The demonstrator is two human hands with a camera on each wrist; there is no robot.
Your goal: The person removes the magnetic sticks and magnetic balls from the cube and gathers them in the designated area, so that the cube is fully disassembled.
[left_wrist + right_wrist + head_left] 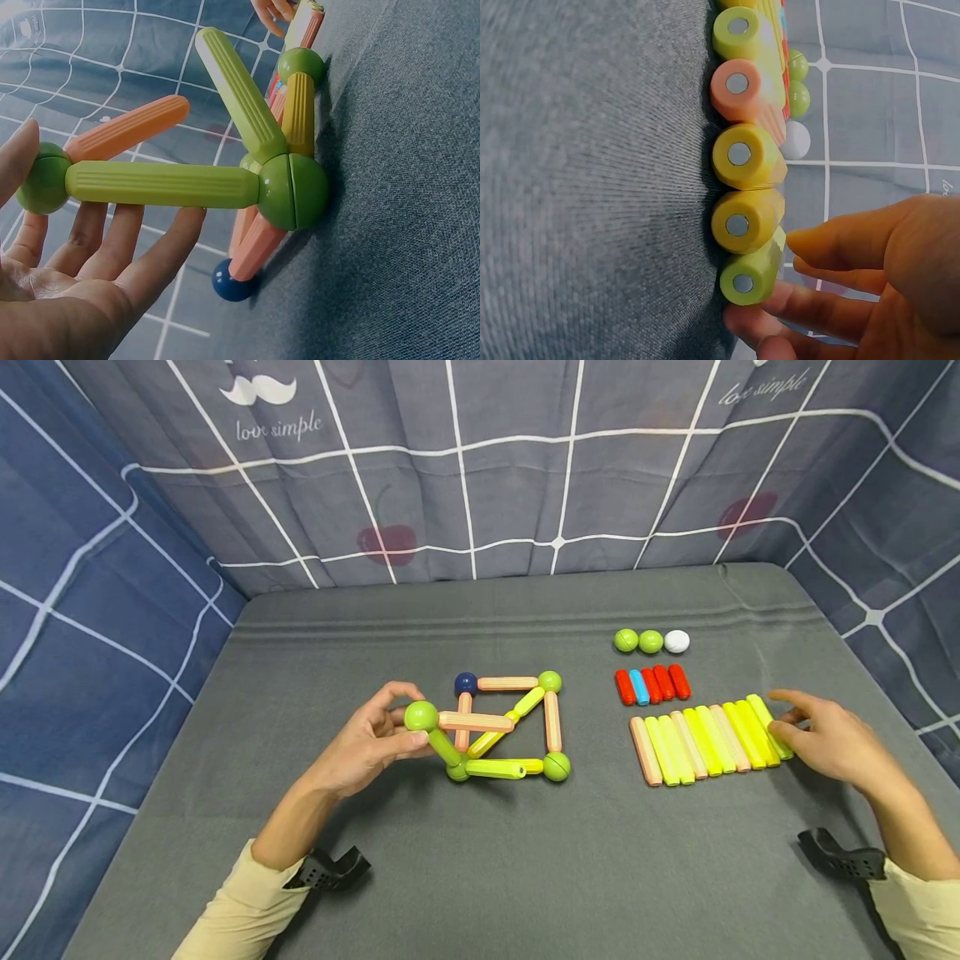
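Note:
My left hand point(360, 747) holds a green ball point(422, 716) at the raised corner of a structure of magnetic rods and balls. In the left wrist view, the thumb touches this ball and fingers lie behind the light green rod point(161, 184). From the ball an orange rod point(474, 721) sticks out with a free end. Below, rods join green balls and a dark blue ball point(466, 683) into a square with a yellow diagonal. My right hand point(832, 735) pinches the end light green rod point(751, 277) of a row, thumb on one side, fingers on the other.
Yellow, green and orange rods point(705, 739) lie side by side at the right. Behind them are short red rods point(660, 682) with one blue rod point(639, 687), then two green balls point(650, 642) and a white ball point(677, 642). Checked curtains point(510, 493) surround the grey cloth.

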